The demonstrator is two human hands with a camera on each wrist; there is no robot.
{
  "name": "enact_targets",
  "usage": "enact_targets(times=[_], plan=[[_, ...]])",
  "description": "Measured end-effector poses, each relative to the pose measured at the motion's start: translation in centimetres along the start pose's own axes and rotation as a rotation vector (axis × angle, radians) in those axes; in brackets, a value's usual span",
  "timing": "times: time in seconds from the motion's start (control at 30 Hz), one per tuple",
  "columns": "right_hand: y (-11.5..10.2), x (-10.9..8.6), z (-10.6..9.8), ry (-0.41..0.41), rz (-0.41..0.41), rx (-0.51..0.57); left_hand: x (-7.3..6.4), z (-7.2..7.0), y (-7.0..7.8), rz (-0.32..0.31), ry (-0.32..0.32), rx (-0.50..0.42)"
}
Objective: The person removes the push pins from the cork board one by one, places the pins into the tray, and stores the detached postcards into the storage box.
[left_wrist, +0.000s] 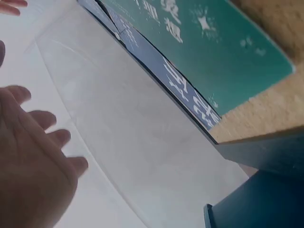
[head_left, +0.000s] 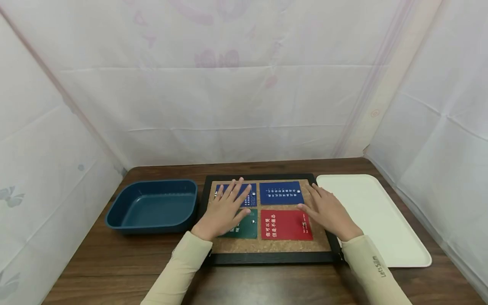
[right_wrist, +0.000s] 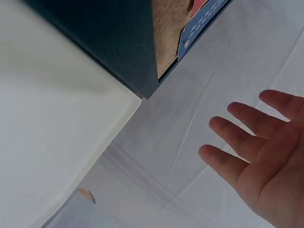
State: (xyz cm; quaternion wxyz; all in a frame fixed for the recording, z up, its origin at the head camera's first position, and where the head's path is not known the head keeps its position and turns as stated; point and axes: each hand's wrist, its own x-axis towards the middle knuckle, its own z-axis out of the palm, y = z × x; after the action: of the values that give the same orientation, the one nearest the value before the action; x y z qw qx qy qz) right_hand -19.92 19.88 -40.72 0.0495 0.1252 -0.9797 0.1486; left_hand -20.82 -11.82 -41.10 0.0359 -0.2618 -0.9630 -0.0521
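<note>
A black-framed cork board point(head_left: 274, 246) lies on the table with several cards pinned to it. A blue card point(head_left: 280, 194) is at its upper right, a red card point(head_left: 286, 232) below that, a green card point(head_left: 249, 229) at lower left. Over the left side, my left hand point(head_left: 221, 214) is spread with fingers straight, partly covering the green card and another blue card point(head_left: 253, 201). My right hand point(head_left: 331, 212) hovers at the board's right edge, its extended fingers pointing inward and thumb near the red card. Neither hand holds anything; the right wrist view shows that palm point(right_wrist: 280, 161) with fingers apart.
A dark teal tub point(head_left: 152, 207) stands left of the board. On the right, a white tray point(head_left: 381, 220) lies close against the board's frame. White sheeting point(head_left: 236, 97) hangs behind and on both sides of the brown wooden table point(head_left: 267, 284).
</note>
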Motion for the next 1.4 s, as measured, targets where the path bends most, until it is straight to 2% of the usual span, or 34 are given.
enact_targets(times=[0.33,0.6,0.8,1.0,1.17,1.4], plan=[[1.2,0.5,-0.5,-0.12,-0.014,0.228,-0.1,0.6,1.8,0.153,-0.064,-0.065],[1.9,1.0,-0.3,-0.257,-0.008,0.339,-0.2,1.2,3.8,0.245,-0.114,-0.027],[2.3,1.2,-0.2,-0.344,-0.009,0.375,-0.3,1.1,4.9,0.281,-0.142,-0.033],[2.7,1.4,0.0,-0.43,-0.021,0.384,-0.3,1.6,5.8,0.327,-0.153,-0.042],[3.0,1.7,0.4,-0.461,-0.015,0.36,-0.1,2.2,7.0,0.373,-0.187,-0.045],[3.0,2.0,0.9,-0.481,0.011,0.344,0.0,2.7,8.6,0.432,-0.231,0.009]])
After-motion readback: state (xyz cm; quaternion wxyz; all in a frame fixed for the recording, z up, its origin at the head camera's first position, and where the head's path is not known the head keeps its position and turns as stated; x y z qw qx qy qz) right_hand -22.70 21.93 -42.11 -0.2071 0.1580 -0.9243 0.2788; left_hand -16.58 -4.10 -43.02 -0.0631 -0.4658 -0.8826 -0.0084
